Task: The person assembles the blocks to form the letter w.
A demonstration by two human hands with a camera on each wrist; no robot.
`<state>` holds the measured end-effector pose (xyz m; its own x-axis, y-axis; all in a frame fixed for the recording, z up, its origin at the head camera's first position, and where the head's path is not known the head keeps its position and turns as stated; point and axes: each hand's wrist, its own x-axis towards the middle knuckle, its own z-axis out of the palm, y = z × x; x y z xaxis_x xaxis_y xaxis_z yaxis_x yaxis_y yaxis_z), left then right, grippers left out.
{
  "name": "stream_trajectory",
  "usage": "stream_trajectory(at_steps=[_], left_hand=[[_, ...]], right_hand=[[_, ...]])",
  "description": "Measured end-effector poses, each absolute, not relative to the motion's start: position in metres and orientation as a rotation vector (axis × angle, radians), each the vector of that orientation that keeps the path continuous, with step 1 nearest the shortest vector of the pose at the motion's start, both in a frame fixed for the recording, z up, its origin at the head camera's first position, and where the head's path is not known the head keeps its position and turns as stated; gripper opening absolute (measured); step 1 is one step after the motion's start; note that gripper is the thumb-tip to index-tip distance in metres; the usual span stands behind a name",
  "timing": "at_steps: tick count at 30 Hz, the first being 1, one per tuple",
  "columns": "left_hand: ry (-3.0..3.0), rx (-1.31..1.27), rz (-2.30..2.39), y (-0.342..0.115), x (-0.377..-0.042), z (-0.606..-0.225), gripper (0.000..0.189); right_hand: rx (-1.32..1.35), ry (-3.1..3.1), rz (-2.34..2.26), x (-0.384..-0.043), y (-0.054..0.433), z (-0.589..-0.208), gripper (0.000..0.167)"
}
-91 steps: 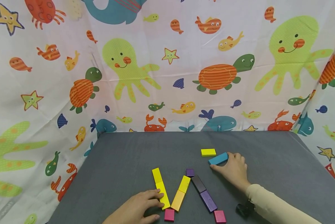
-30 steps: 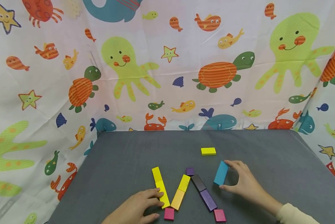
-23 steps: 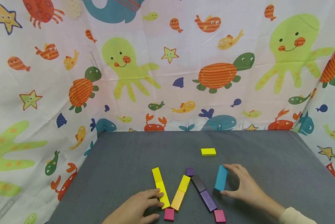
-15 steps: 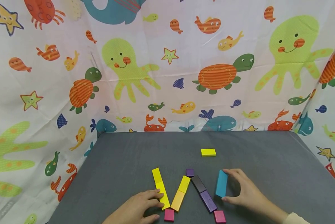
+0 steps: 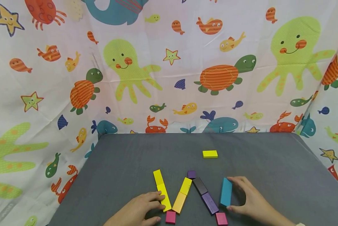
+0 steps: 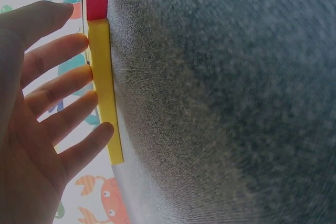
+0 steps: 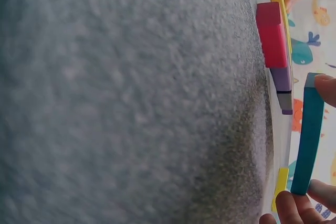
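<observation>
A blue block (image 5: 226,192) stands lengthwise between the thumb and fingers of my right hand (image 5: 252,199), which pinches it by its two ends. In the right wrist view the blue block (image 7: 308,135) appears raised off the cloth. My left hand (image 5: 139,208) rests its fingertips on a long yellow block (image 5: 164,197); its fingers are nearly straight. Beyond that lies a shorter yellow block (image 5: 158,176). An orange-yellow block (image 5: 179,202) and a yellow block (image 5: 185,185) slant the other way, making a V. A dark grey block (image 5: 200,185) and a purple block (image 5: 209,203) slope down to the right.
A pink block (image 5: 170,217) sits at the V's bottom, another pink block (image 5: 221,218) below the purple one. A small dark purple block (image 5: 191,174) is at the top joint. A separate yellow block (image 5: 209,154) lies farther back on the grey cloth (image 5: 123,163). A printed curtain (image 5: 157,119) stands behind.
My right hand has brought the blue block from beside the far yellow block toward me, turning it from slanted to nearly lengthwise. My left hand has stayed in place.
</observation>
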<state>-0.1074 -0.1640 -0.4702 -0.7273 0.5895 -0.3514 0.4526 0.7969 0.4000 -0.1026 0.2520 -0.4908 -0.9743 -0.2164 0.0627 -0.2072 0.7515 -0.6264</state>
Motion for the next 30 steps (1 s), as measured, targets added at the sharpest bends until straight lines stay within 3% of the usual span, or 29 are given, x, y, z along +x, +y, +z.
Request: stream_trajectory(at_steps=[30], left_hand=[[2.523,0.819,0.397,-0.1648,-0.1081,-0.4697,0.034]], right_hand=[[-0.288,2.782,-0.988,-0.0982,0.2553,-0.5005,0.094]])
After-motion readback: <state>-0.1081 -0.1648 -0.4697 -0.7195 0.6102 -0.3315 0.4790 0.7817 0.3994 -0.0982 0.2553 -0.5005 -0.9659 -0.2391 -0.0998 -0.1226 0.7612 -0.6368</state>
